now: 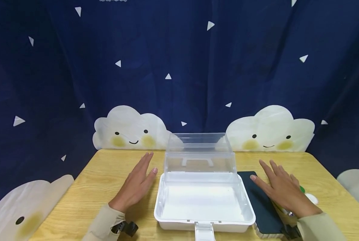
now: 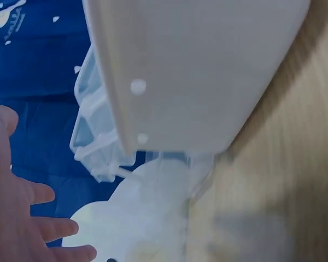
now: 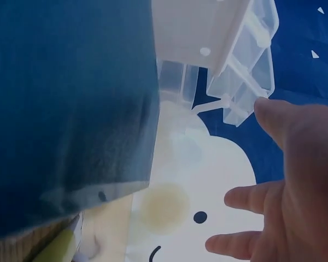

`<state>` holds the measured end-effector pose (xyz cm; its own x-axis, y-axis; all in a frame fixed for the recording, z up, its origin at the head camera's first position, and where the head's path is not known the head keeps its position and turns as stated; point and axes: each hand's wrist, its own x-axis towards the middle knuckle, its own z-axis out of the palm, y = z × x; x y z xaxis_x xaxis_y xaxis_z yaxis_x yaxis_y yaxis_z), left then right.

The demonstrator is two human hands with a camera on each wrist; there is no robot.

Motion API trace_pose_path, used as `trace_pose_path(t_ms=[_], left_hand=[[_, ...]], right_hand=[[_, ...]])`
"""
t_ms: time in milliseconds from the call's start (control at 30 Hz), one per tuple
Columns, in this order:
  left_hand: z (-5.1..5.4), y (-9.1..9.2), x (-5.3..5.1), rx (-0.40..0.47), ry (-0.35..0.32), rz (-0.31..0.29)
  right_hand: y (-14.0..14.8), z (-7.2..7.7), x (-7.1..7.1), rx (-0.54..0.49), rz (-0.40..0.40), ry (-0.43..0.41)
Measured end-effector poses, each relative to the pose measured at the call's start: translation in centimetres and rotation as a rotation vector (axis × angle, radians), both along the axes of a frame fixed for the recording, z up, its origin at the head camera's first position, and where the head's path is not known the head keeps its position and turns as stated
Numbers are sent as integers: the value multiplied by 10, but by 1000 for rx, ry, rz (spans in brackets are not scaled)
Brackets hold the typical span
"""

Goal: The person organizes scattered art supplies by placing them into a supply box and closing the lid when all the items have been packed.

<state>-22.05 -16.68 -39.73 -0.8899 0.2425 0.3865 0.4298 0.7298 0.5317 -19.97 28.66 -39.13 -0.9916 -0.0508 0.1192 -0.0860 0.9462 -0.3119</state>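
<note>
Nearest, a white latch point(image 1: 204, 231) hangs off the front of the open white box point(image 1: 197, 201), which sits on the wooden table point(image 1: 92, 174) between the hands. The left hand point(image 1: 134, 187) is left of it, fingers straight, pinching nothing; the right hand point(image 1: 283, 190) is held by the dark slab point(image 1: 259, 202) just right of the box, fingers spread and holding nothing. Handling the box well probably means taking both side walls evenly, and moving the clear trays point(image 1: 197, 159) behind gently so their link arms point(image 2: 98, 144) do not bind. The left wrist view shows those arms, round pegs point(image 2: 138, 86) on the outer wall, and gaps between left fingertips that look nearly together from the head. Only the head view shows the box's inner floor and, farthest, both cloud faces together on the blue curtain point(image 1: 182, 40).
</note>
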Motion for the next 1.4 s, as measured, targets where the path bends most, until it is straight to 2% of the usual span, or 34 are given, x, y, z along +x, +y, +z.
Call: trace_pose_path(t_ms=[167, 400, 567, 700, 867, 1100, 1267, 1400], left_hand=[[-4, 7, 5, 97, -34, -76], [-13, 16, 8, 156, -49, -158], [-18, 20, 8, 195, -67, -168], [-24, 24, 8, 233, -77, -202], [-33, 27, 8, 264, -79, -220], [-44, 31, 6, 333, -124, -235], [-48, 31, 6, 374, -129, -240], [-50, 29, 7, 366, -134, -234]], right_hand=[[-1, 6, 7, -40, 14, -20], [-3, 12, 24, -139, 36, -44], [-7, 11, 28, -173, 53, -32], [-9, 9, 30, -176, 56, -25], [-14, 6, 31, -161, 45, -73], [-17, 2, 30, -142, 38, -114], [-17, 1, 30, -138, 55, -112], [-17, 0, 31, -124, 69, -112]])
